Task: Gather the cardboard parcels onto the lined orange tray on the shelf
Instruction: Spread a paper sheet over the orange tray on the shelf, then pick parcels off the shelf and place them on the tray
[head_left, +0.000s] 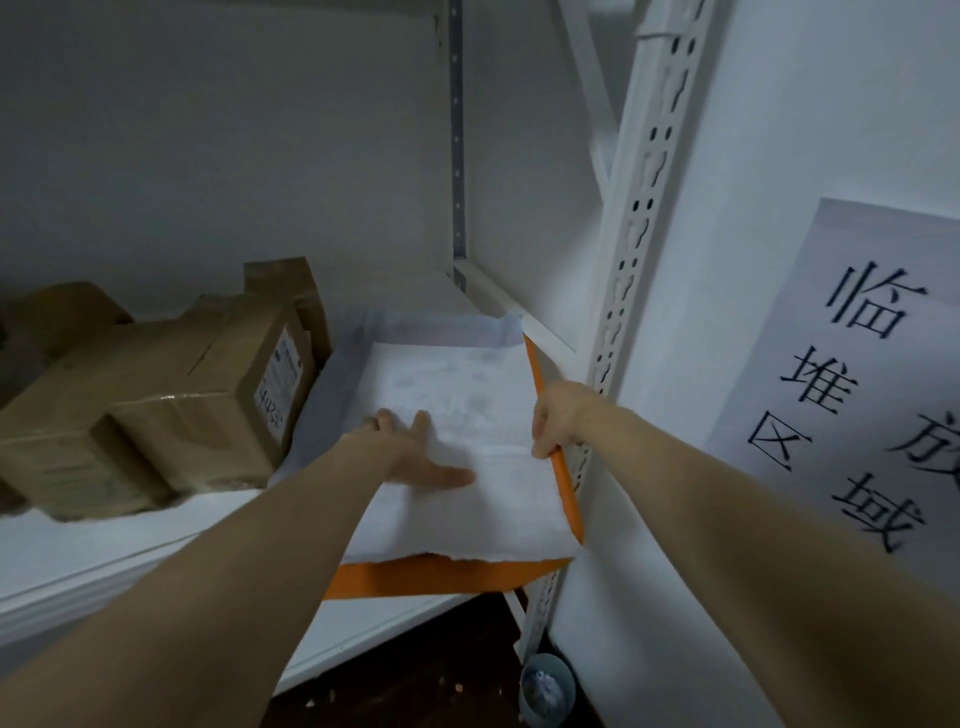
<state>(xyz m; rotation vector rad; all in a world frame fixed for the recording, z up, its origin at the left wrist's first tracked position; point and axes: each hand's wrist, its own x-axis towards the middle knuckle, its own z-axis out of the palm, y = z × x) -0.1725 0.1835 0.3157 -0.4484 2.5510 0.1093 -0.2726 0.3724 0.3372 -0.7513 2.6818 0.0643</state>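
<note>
While both arms reach forward, the white metal shelf (104, 551) fills most of the head view, with its perforated upright (639, 234) on the right.

- Paper sign (857, 374): on the wall right of the upright, large black characters.
- Cardboard parcels (171, 395): brown, taped, clustered on the shelf at left, just beside the tray's left side and outside it. The front one has a white label on the end facing the tray. Contact with the liner: cannot tell.
- Orange tray (441, 577): right end of the shelf, close to the upright.
- White liner (467, 379): covers the tray floor, turned up at the back and left.
- Left hand (410, 447): fingers straight and spread, flat on the liner.
- Right hand (558, 415): fingers curled round the tray's right rim, gripping it.
- Small grey bucket (545, 691): on the dark floor below.
</note>
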